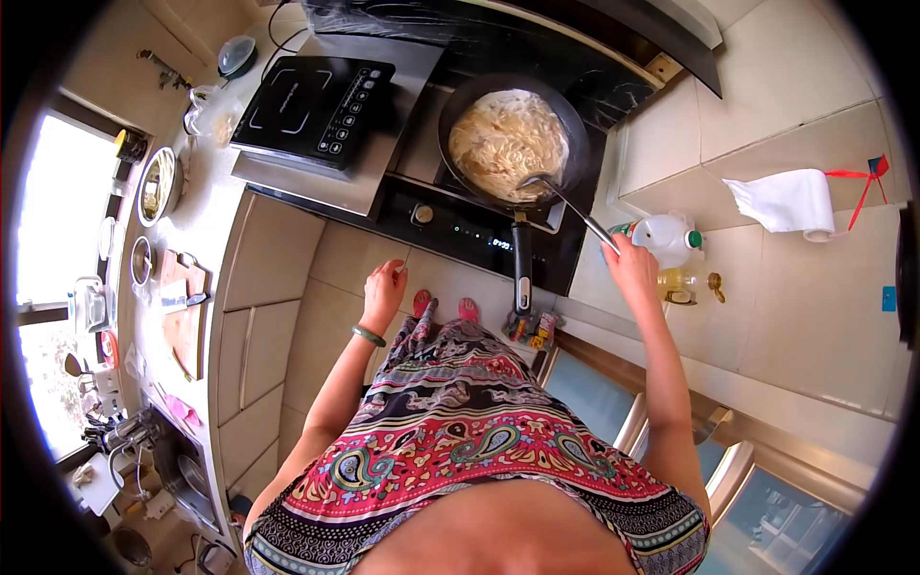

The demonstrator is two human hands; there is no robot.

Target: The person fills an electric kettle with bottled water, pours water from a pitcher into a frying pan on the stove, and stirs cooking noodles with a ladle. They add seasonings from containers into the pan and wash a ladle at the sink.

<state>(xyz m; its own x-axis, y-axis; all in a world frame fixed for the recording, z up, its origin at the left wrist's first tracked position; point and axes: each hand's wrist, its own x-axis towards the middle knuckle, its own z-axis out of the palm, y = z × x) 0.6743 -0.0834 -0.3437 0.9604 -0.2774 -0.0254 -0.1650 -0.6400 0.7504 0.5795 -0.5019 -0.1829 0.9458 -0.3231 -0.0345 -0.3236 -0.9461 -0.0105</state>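
Note:
A dark wok [453,105] stands on the stove, holding pale noodle-like food [508,139] in a whitish liquid. My right hand [631,264] is wrapped round the handle of a metal ladle [586,218], whose head rests in the food near the wok's lower edge. The wok's black handle [522,264] points toward my body, and neither hand touches it. To the left, my left hand [385,287] hangs in front of the counter edge with its fingers curled together; whether anything small is between them is too small to tell.
Left of the wok is an induction plate [311,110]. Bottles [666,240] and yellow oil [682,285] stand right of my right hand. A cutting board with a knife [182,297] and metal bowls [158,187] lie on the left counter. A paper roll [800,201] hangs right.

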